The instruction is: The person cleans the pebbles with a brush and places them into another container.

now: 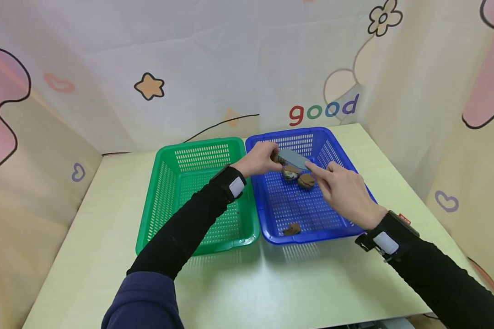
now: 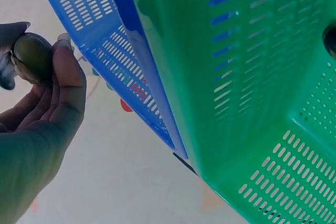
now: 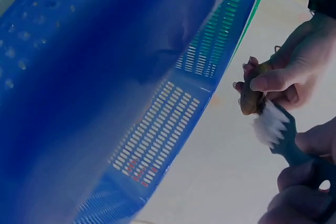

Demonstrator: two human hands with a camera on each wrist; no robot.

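Observation:
My left hand (image 1: 258,159) pinches a brown clam (image 2: 34,59) between thumb and fingers, above the far left part of the blue basket (image 1: 265,214). My right hand (image 1: 347,189) grips a grey-green brush (image 3: 287,142) by its handle, index finger along it in the head view. Its white bristles (image 3: 270,124) touch the lower end of the clam in the right wrist view. Below the hands, inside the blue basket, lie a clam (image 1: 290,172) and a second clam (image 1: 306,182). A brown shell-like piece (image 1: 292,229) rests near the basket's front wall.
A green basket (image 1: 146,219) stands directly left of the blue one, partly hidden by my left arm. In the left wrist view a dark rounded object (image 2: 331,40) shows in it at the edge. Both baskets sit on a pale table (image 1: 247,292) before a printed curtain (image 1: 214,59).

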